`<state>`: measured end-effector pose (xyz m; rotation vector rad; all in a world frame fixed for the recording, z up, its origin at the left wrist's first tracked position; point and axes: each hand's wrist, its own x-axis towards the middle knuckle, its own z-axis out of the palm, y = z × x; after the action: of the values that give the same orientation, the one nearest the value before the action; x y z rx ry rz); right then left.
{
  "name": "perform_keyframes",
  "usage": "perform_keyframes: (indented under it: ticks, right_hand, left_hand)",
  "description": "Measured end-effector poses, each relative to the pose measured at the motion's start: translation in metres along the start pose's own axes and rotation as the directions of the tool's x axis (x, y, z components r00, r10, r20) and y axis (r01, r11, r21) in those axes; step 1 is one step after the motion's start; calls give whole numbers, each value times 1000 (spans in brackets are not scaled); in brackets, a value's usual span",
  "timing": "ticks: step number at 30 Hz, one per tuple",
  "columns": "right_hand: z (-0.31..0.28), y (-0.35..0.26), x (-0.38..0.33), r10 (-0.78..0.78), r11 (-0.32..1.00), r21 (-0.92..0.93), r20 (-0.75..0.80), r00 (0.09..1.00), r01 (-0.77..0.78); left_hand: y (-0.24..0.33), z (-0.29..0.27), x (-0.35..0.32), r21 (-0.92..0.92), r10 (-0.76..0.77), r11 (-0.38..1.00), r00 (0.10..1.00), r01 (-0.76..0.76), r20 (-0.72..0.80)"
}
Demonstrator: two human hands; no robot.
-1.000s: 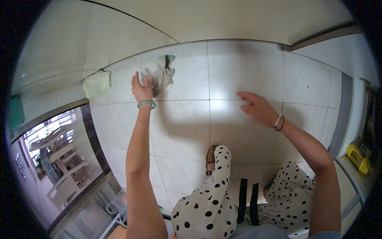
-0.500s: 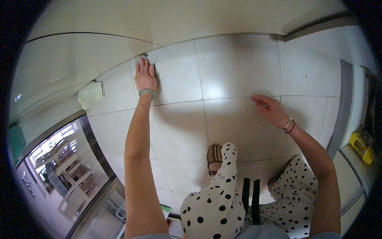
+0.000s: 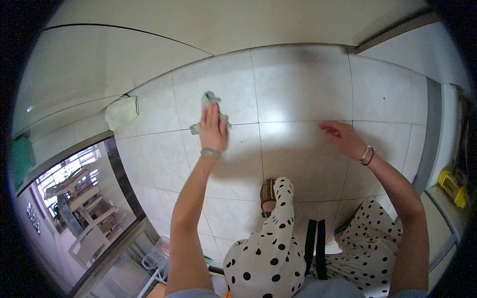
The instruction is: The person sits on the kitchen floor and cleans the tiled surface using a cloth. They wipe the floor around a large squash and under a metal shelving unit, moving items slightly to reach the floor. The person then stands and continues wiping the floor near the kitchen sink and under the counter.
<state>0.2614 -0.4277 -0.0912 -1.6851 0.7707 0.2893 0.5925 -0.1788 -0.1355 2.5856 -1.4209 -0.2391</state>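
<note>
On the white tiled floor [image 3: 304, 103], my left hand [image 3: 213, 131] lies palm down over a crumpled grey cloth [image 3: 208, 98], pressing it against the tile. Parts of the cloth stick out past the fingertips and on both sides of the hand. A green bangle circles that wrist. To the right, my right hand [image 3: 344, 139] hovers low over the floor with nothing in it, its fingers loosely bent. A light band sits at the right wrist.
Pale smooth panels [image 3: 134, 59] border the floor at the far side. A pale green, soft-looking item [image 3: 122, 113] rests by the left panel. A dark-framed glass door [image 3: 121, 179] stands at left. A yellow object [image 3: 452, 188] sits at right. My knees in dotted trousers [image 3: 263, 253] are close below.
My left hand has drawn back from the foot of the far panel, moving nearer and to the right, with the cloth beneath it. The right hand has hardly moved.
</note>
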Motion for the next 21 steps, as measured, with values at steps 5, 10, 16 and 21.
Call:
perform_keyframes:
  ticks: [5,10,16,21]
  right_hand:
    - [3,24,-8,35,998,-59,51,998,-32]
    - [12,20,2,8,995,-99,98,995,1]
    - [10,21,5,8,1000,-12,64,998,-8]
    - [6,10,-3,30,997,-78,82,996,-24]
  left_hand:
    - [-48,5,101,107,-192,973,974,205,-125]
    - [-66,3,116,182,-88,978,994,99,-67]
    - [6,0,58,215,-21,977,999,13,37]
    - [-29,-11,123,258,-270,930,963,262,-1]
